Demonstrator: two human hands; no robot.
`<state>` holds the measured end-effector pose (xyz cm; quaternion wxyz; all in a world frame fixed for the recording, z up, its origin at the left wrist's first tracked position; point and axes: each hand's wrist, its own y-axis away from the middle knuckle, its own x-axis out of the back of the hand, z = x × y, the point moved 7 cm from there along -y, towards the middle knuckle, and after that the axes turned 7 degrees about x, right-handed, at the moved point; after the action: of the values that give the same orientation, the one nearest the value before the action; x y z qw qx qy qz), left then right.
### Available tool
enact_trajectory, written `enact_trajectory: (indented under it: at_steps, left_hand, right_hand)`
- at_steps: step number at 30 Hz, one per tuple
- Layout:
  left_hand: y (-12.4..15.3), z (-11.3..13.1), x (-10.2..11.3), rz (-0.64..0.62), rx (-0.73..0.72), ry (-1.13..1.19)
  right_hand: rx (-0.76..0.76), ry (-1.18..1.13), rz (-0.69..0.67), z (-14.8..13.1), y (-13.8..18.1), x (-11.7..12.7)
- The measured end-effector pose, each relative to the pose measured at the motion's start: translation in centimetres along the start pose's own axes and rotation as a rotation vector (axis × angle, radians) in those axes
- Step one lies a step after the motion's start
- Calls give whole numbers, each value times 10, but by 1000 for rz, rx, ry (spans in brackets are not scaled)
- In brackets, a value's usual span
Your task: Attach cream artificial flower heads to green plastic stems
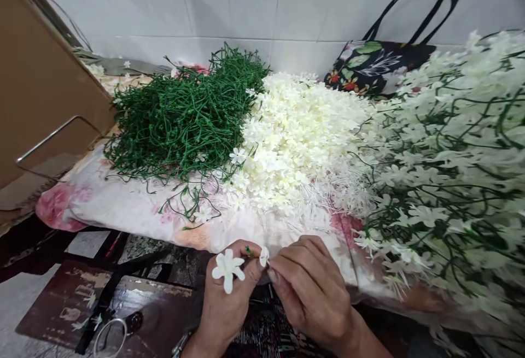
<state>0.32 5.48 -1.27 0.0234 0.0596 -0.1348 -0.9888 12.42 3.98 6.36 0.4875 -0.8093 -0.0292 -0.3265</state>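
My left hand is closed round a green plastic flower stem, whose tip shows above the fingers. A white artificial flower on it rests over the back of that hand. Between the fingertips of both hands is a small white blossom, seen partly from the side. My right hand pinches at this blossom with thumb and forefinger. Just beyond the hands lies a heap of loose cream-white petals. Left of it is a tangled pile of green stems.
Finished-looking white flowers on stems heap up at the right. A black floral bag leans against the tiled wall. Cardboard stands at the left. A floral cloth covers the work surface; a brown stool-like board is below.
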Motion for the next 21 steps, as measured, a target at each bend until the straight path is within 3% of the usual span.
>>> enact_trajectory:
  at_steps: [4, 9, 13, 21]
  left_hand:
    - [-3, -6, 11, 45, 43, 71]
    - [-4, -10, 14, 37, 126, 144]
    - [-4, -15, 13, 24, 163, 175]
    - [-3, -12, 8, 4, 169, 210]
  right_hand:
    - [-15, 12, -59, 5, 9, 10]
    - [-130, 313, -109, 37, 18, 30]
    - [-158, 371, -243, 47, 15, 20]
    - [-105, 405, -438, 43, 7, -8]
